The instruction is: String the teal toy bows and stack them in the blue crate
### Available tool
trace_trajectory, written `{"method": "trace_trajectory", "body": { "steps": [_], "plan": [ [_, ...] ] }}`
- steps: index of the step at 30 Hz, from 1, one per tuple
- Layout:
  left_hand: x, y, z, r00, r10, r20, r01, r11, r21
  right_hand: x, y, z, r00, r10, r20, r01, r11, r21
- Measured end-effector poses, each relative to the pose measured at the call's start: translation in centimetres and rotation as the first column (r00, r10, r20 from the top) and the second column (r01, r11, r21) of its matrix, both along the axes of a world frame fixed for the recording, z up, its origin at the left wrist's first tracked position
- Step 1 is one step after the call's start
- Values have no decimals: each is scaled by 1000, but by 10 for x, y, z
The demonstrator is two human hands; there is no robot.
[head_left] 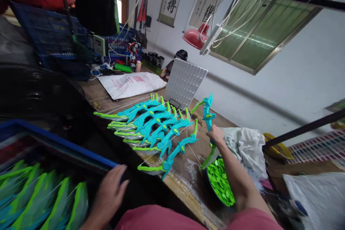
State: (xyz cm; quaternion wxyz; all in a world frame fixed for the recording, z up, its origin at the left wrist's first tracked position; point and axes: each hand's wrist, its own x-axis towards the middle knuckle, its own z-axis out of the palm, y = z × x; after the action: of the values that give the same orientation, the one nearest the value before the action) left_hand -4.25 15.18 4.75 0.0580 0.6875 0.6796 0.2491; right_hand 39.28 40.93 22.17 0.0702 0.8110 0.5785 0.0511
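My right hand (215,134) grips a teal and green toy bow (208,115) by its middle and holds it upright over the wooden table (183,181). To its left, several finished toy bows (151,125) lie overlapping in a row on the table, strings showing. My left hand (111,190) reaches low at the left, fingers spread, touching the rim of a blue crate (61,143) and holding nothing. More green and teal bows (40,201) fill the crate.
A bowl of small green parts (219,183) sits under my right forearm, beside a white bag (245,145). A white perforated tray (184,82) leans behind the bows. A printed white sack (132,83) lies farther back. Another person (175,65) sits beyond it.
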Motion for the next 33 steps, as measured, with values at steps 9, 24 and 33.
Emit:
{"method": "trace_trajectory", "body": {
  "steps": [9, 24, 33],
  "plan": [
    [193, 130, -48, 937, -343, -61, 327, 926, -190, 9, -37, 31, 997, 26, 72, -27, 1000, 11],
    [190, 173, -69, 969, -192, -155, 140, 946, -293, 60, 1, 13, 995, 59, 76, -57, 998, -27],
    [171, 161, -42, 947, -164, -276, 107, 972, -211, 122, 70, -32, 998, -69, 9, 69, 998, 9]
  ]
}}
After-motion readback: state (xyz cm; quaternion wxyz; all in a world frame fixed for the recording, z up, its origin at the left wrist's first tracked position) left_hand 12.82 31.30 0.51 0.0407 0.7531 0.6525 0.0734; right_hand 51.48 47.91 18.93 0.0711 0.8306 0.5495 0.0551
